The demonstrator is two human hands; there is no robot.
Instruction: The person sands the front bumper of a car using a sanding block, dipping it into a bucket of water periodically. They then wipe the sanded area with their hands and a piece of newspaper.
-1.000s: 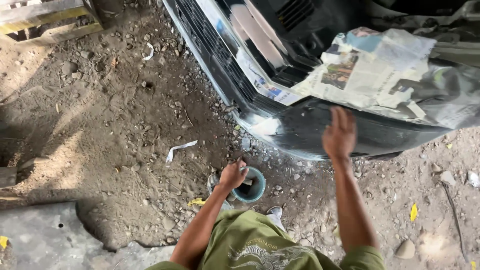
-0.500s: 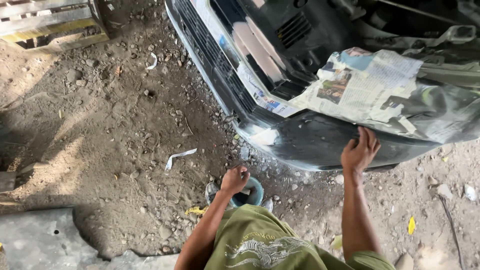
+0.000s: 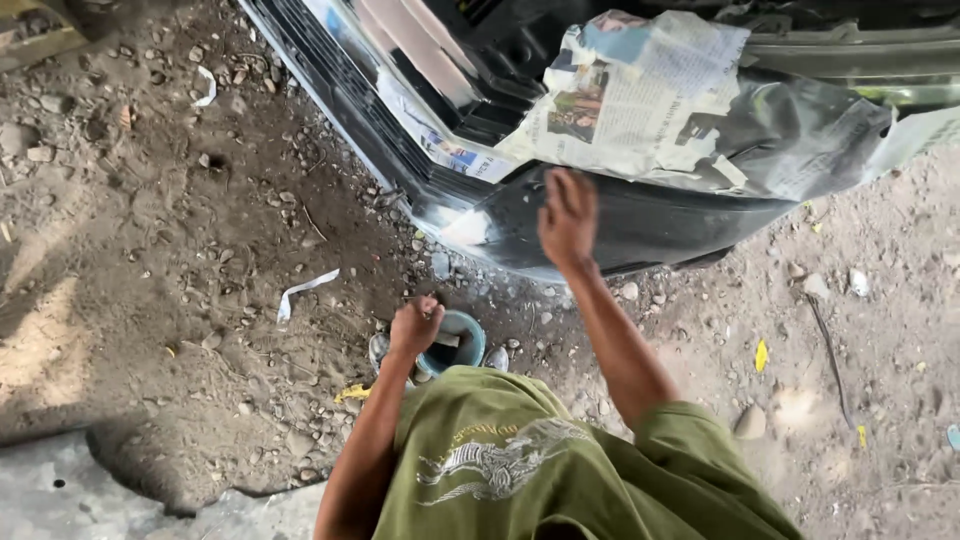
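- Two bare hands were at work over the dirt ground (image 3: 150,250).
- Right hand (image 3: 567,218) lay flat, fingers released, against the glossy black bumper (image 3: 650,225), just below the taped newspaper (image 3: 640,100).
- Left hand (image 3: 415,327) was clenched at the rim of a small blue-rimmed tin (image 3: 455,345) standing on the ground beneath the bumper; whether it gripped anything could not be told.
- White paper strip (image 3: 305,290) lay near, left of the tin.

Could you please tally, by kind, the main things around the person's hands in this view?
Hands: 2, left and right
Black car bumper: 1
Newspaper sheet: 1
Small blue-green tub: 1
White paper strip: 1
Total: 6
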